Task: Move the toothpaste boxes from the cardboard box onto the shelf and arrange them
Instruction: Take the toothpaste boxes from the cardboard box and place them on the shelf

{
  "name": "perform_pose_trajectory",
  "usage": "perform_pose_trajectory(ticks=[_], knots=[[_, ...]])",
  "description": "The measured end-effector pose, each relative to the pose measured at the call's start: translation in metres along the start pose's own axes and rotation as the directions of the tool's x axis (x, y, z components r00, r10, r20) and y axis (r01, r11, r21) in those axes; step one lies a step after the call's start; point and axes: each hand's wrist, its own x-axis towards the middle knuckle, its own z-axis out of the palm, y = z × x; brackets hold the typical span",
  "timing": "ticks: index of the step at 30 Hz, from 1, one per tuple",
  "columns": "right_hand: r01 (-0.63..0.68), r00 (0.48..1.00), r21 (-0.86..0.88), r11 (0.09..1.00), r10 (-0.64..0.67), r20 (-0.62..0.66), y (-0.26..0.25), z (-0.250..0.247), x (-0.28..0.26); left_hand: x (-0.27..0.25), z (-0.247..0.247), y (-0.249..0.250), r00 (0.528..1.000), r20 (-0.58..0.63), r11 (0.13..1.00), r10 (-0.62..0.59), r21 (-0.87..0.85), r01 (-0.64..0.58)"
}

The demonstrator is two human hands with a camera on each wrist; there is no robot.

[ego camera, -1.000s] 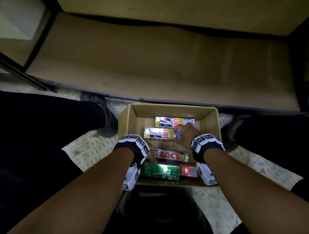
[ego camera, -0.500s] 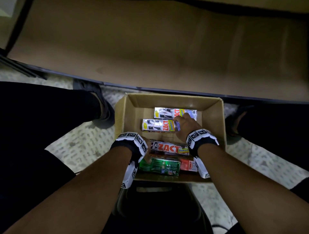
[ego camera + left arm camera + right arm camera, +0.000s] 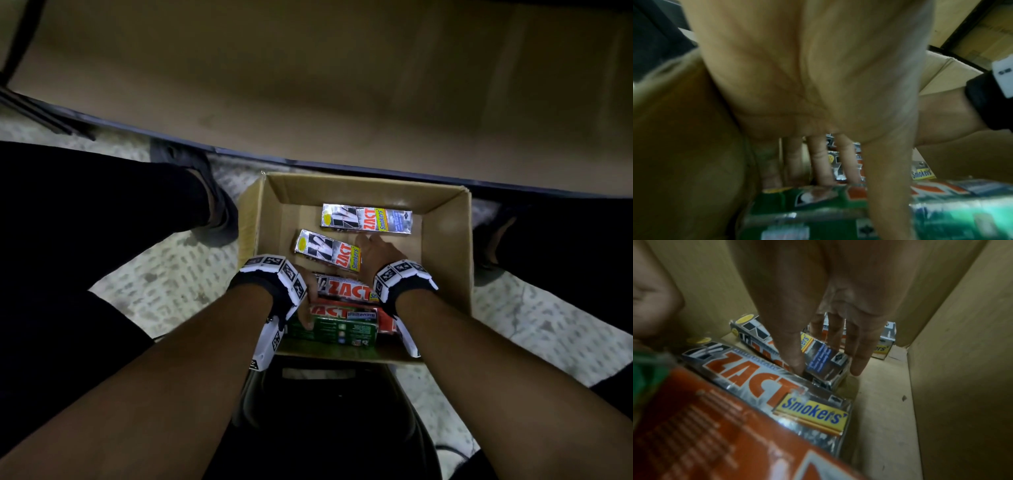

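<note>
An open cardboard box (image 3: 359, 185) on the floor holds several toothpaste boxes. One silver box (image 3: 366, 219) lies along the far wall. My right hand (image 3: 375, 250) grips the right end of a second, skewed silver box (image 3: 325, 250), thumb on its near side and fingers (image 3: 857, 363) on its far side. Nearer me lie a third silver box (image 3: 346, 291), a red box (image 3: 334, 311) and a green box (image 3: 342, 330). My left hand (image 3: 306, 301) holds the green box (image 3: 838, 211) at its left end, thumb (image 3: 885, 194) in front, fingers behind. The tan shelf (image 3: 308, 85) beyond holds nothing.
The shelf's dark front edge (image 3: 342, 166) runs just past the cardboard box. The person's dark-clad legs and shoes (image 3: 209, 195) flank the box on both sides, with patterned floor (image 3: 164, 274) between. A dark seat (image 3: 329, 411) sits below my arms.
The silver box in my right hand has turned askew, its right end now nearer me. My left thumb has come over the green box. The head view has dipped slightly.
</note>
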Motion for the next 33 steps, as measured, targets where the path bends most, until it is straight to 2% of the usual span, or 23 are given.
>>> perform_pose_trajectory(ticks=[1,5,7,9,10,14,17,19,21,22,25,28,30,33], knots=[[0.010,1.000,0.014,1.000,-0.009,-0.004,0.000,0.000,0.000,-0.002,-0.001,-0.003,0.999,0.044,0.996,0.015,-0.086,-0.011],[0.035,0.999,0.032,0.999,-0.035,0.012,0.004,0.000,-0.001,-0.004,0.001,-0.007,0.998,0.010,0.983,-0.054,-0.175,0.055],[0.011,1.000,0.029,1.000,-0.011,0.005,0.007,0.000,-0.001,-0.005,0.002,0.002,0.995,-0.045,0.992,-0.093,-0.087,0.089],[0.011,0.999,0.042,0.999,-0.009,-0.035,0.010,-0.005,-0.007,-0.008,0.005,0.014,0.971,-0.191,0.983,-0.142,0.092,0.162],[0.009,0.999,0.048,0.999,-0.006,-0.047,0.011,-0.008,-0.011,-0.011,0.007,0.018,0.965,-0.219,0.974,-0.144,0.141,0.177],[-0.031,0.995,0.111,0.993,0.042,-0.094,0.020,-0.014,-0.020,-0.032,0.007,0.036,0.978,-0.181,0.978,-0.103,0.159,0.133],[-0.068,0.991,0.225,0.972,0.092,-0.098,0.028,-0.016,-0.031,-0.050,0.000,0.042,0.998,-0.050,0.990,-0.046,0.132,0.052],[-0.099,0.988,0.293,0.951,0.130,-0.089,0.031,-0.022,-0.046,-0.058,-0.001,0.044,0.999,-0.051,0.996,-0.013,0.086,0.017],[-0.142,0.978,0.350,0.926,0.186,-0.098,0.035,-0.026,-0.057,-0.060,0.000,0.046,0.992,-0.113,0.998,0.063,0.009,-0.062],[-0.169,0.972,0.357,0.919,0.215,-0.092,0.037,-0.026,-0.061,-0.061,0.002,0.047,0.984,-0.167,0.998,0.055,0.026,-0.052],[-0.204,0.967,0.372,0.905,0.247,-0.070,0.038,-0.027,-0.071,-0.058,0.000,0.045,0.938,-0.347,0.993,-0.004,0.111,0.045],[-0.231,0.963,0.373,0.899,0.265,-0.042,0.040,-0.028,-0.079,-0.059,-0.003,0.049,0.904,-0.427,0.970,-0.022,0.210,0.123],[-0.256,0.958,0.412,0.874,0.288,-0.015,0.043,-0.028,-0.082,-0.058,-0.005,0.049,0.890,-0.454,0.976,-0.037,0.175,0.129],[-0.264,0.957,0.480,0.837,0.289,0.023,0.048,-0.027,-0.085,-0.053,-0.007,0.040,0.850,-0.526,0.999,-0.034,0.000,0.040]])
